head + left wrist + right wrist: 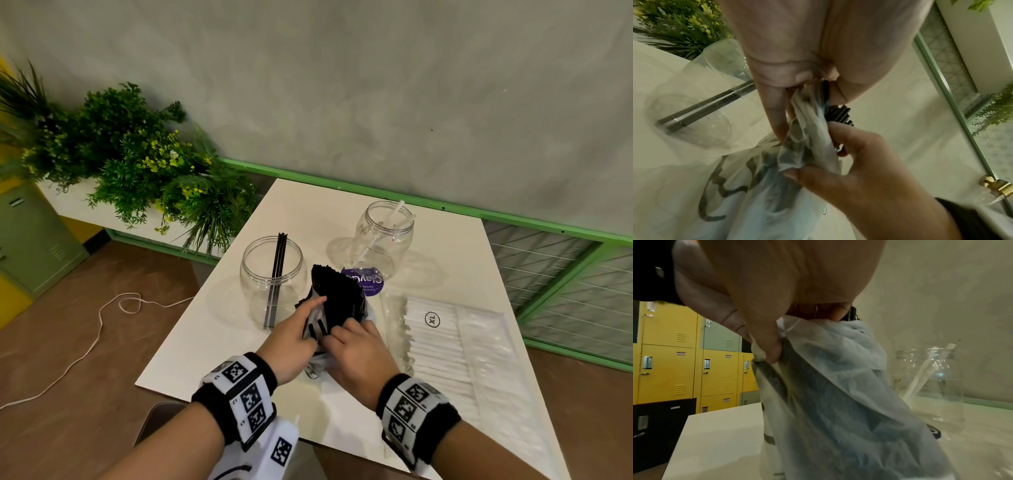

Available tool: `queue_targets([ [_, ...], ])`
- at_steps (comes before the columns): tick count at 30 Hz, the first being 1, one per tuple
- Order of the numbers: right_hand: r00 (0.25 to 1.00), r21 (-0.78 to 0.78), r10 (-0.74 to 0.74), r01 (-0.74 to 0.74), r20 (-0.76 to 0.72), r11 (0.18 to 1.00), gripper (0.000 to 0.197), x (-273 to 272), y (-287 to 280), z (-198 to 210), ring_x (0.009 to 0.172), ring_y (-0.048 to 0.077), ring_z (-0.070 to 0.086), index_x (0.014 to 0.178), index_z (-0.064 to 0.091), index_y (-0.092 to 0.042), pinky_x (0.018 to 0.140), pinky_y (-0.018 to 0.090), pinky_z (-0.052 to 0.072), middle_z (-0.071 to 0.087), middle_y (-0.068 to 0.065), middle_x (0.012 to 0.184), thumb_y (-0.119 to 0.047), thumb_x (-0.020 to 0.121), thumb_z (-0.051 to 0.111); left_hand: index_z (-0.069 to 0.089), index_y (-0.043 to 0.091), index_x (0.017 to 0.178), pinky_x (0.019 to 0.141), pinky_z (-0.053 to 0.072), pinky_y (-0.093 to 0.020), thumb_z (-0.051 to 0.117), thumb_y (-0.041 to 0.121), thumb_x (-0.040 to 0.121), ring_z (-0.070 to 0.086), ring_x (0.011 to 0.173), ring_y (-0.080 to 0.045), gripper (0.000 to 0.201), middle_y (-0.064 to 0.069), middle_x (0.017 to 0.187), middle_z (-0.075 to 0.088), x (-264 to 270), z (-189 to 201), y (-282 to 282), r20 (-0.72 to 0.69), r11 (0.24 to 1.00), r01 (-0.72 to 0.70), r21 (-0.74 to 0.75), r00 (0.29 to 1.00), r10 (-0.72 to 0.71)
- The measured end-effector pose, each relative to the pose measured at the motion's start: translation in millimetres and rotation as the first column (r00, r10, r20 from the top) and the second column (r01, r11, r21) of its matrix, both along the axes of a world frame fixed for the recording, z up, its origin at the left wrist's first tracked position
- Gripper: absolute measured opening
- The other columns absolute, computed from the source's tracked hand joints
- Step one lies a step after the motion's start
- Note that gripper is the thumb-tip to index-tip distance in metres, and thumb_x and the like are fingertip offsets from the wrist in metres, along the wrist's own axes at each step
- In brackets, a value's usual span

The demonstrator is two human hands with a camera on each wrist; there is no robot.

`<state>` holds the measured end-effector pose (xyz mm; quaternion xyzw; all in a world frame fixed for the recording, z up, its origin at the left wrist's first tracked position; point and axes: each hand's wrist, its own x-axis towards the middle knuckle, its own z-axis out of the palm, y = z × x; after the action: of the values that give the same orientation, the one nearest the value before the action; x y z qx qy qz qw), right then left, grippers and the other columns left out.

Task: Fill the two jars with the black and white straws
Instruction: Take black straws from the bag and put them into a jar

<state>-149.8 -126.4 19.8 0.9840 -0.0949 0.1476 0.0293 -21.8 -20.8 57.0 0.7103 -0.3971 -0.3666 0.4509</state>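
A bundle of black straws (337, 296) sticks out of a thin white plastic bag (318, 322) at the table's middle. My left hand (312, 320) holds the bag's left side and my right hand (339, 333) grips its right side. In the left wrist view my left fingers (777, 116) pinch the bag (809, 139) beside the black straws (838, 113). My right thumb (768, 345) pinches the bag (834, 386) in the right wrist view. The left jar (253, 274) holds a few black straws (278, 267). The right jar (397, 246) holds white straws (394, 219).
A clear pack of white straws (445, 346) marked XL lies at the table's right. A purple round label (368, 282) lies in front of the right jar. Green plants (137, 161) stand beyond the white table's (205, 342) left edge, and a white cord (99, 322) trails on the floor.
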Motion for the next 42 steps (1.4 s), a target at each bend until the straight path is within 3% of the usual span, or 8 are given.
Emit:
queue_targets([
  [3,0.997,0.036,-0.066,0.068,-0.039,0.997,0.020,5,-4,2,0.062,0.013,0.056,0.074,0.062,-0.029,0.066,0.028,0.038,0.057,-0.011,0.064,-0.041,0.060,0.070,0.037,0.038,0.134,0.090,0.043,-0.014,0.046,-0.005,0.082,0.056,0.102,-0.001,0.068,0.013,0.115,0.056,-1,1,2,0.021,0.999,-0.032,-0.004,0.999,0.033],
  [9,0.983,0.296,-0.183,0.176,-0.005,0.939,0.046,2,-7,-1,0.044,0.017,0.049,0.085,0.035,-0.026,0.058,0.022,0.031,0.053,-0.006,0.053,-0.022,0.058,0.071,0.033,0.023,0.113,0.082,0.051,-0.043,0.063,0.015,0.082,0.059,0.091,-0.019,0.044,-0.005,0.107,0.056,1,-7,8,-0.196,0.916,-0.362,0.172,0.899,0.392],
  [15,0.990,0.446,-0.139,0.129,-0.011,0.886,0.010,-10,1,-9,0.058,0.023,0.056,0.084,0.043,-0.030,0.065,0.027,0.034,0.061,-0.006,0.068,-0.033,0.076,0.047,0.060,0.014,0.114,0.086,0.053,-0.037,0.047,0.021,0.094,0.068,0.096,-0.023,0.025,-0.009,0.106,0.070,-2,-4,3,-0.453,0.930,-0.059,0.364,0.861,0.232],
  [21,0.992,0.572,0.027,0.050,-0.126,0.819,0.050,-29,7,-4,0.096,0.014,0.058,0.118,0.063,-0.017,0.087,0.026,0.039,0.068,0.001,0.104,-0.043,0.093,0.028,0.060,0.007,0.112,0.067,0.053,-0.024,0.041,-0.004,0.087,0.064,0.090,-0.019,0.033,-0.014,0.107,0.067,-1,-14,-2,-0.401,0.944,-0.119,0.308,0.883,0.243],
  [26,0.983,0.600,-0.181,0.169,-0.040,0.782,0.020,-22,-5,0,0.081,0.008,0.050,0.110,0.058,-0.011,0.076,0.027,0.046,0.057,0.000,0.107,-0.012,0.090,0.055,0.062,0.012,0.097,0.090,0.050,-0.042,0.043,-0.003,0.082,0.061,0.097,-0.029,0.029,-0.017,0.099,0.066,-3,-14,-1,-0.322,0.952,-0.115,0.283,0.924,0.207],
  [32,0.960,0.528,-0.236,0.279,-0.148,0.802,0.035,-7,-6,-5,0.085,0.025,0.059,0.109,0.056,-0.015,0.074,0.038,0.051,0.049,-0.001,0.111,-0.030,0.080,0.069,0.061,0.013,0.101,0.082,0.050,-0.035,0.044,-0.011,0.078,0.062,0.094,-0.026,0.037,-0.017,0.102,0.067,-7,-6,0,-0.249,0.982,-0.076,0.171,0.961,0.118],
  [35,0.960,0.529,-0.264,0.271,-0.091,0.804,0.033,-5,-4,-6,0.096,0.022,0.055,0.106,0.062,-0.016,0.081,0.033,0.047,0.059,-0.001,0.104,-0.032,0.079,0.070,0.059,0.010,0.106,0.068,0.049,-0.013,0.039,-0.022,0.081,0.062,0.087,-0.009,0.045,-0.002,0.094,0.066,-7,2,2,-0.275,0.994,0.004,0.109,0.961,0.026],
  [42,0.953,0.400,-0.286,0.304,-0.105,0.865,0.037,-3,-2,-3,0.096,0.025,0.052,0.098,0.064,-0.014,0.076,0.035,0.046,0.066,0.003,0.091,-0.043,0.077,0.055,0.055,0.010,0.115,0.079,0.046,-0.011,0.042,-0.023,0.082,0.060,0.100,-0.002,0.049,0.003,0.108,0.064,-7,3,1,-0.290,0.997,0.072,0.016,0.955,-0.064],
])
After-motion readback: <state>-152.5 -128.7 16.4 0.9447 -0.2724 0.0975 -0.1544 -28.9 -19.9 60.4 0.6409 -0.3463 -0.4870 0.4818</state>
